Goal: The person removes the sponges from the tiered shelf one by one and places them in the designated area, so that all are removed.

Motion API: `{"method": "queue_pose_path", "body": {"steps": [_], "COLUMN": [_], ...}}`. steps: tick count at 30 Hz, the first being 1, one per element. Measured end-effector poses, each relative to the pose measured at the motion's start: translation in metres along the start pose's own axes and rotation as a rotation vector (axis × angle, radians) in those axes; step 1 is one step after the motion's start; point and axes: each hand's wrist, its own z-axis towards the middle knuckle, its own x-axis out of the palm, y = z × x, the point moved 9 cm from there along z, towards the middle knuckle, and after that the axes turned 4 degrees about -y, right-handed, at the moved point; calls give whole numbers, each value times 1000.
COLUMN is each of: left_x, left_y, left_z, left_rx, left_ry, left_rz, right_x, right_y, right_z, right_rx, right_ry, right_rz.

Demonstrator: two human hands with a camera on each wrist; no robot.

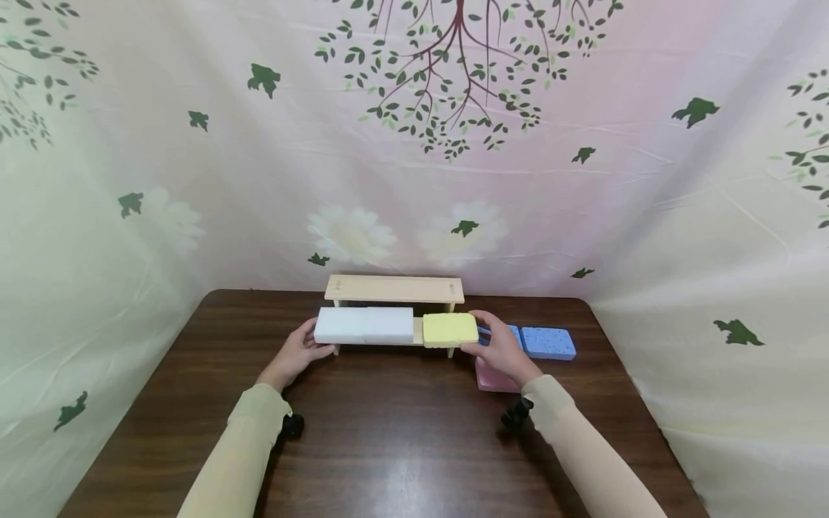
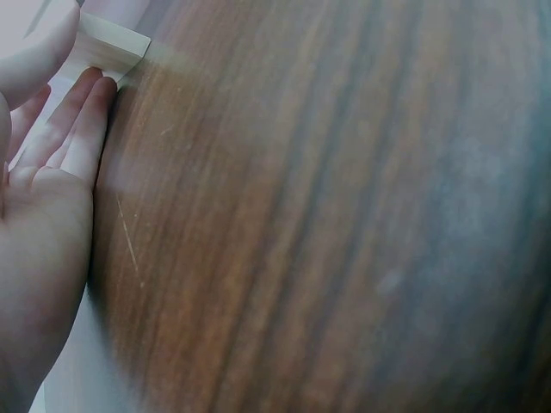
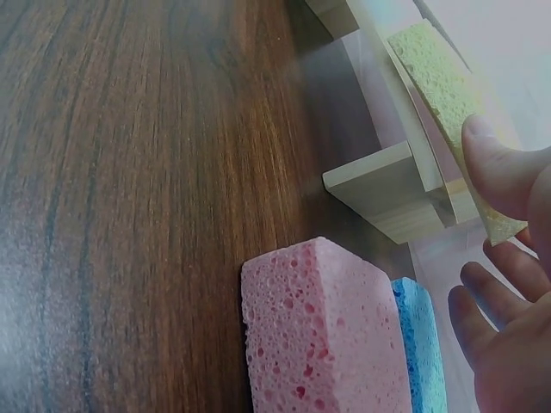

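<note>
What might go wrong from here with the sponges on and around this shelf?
The yellow sponge, held by the right hand, seems to reach past the right end of the lower shelf and might tip off when released. The left hand, at the left end of the white blocks, might push them into that sponge across the narrow gap. Lowering the right hand might bump the pink sponge.

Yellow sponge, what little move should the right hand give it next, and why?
Maybe the right hand should nudge the yellow sponge toward the white blocks: a strip of bare wood shows between them, and the sponge seems to stick out past the right end of the wooden stand.
</note>
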Motion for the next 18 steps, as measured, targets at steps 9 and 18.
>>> {"method": "queue_pose_path", "body": {"steps": [9, 18], "left_x": [1, 0], "left_y": [1, 1], "left_z": [-1, 1], "left_rx": [6, -1], "left_ry": [-1, -2], "left_rz": [5, 16], "right_x": [-4, -11], "right_y": [-4, -3], "right_z": [-6, -13], "right_rx": [35, 5], "right_ry": [15, 9], "right_rz": [16, -43]}}
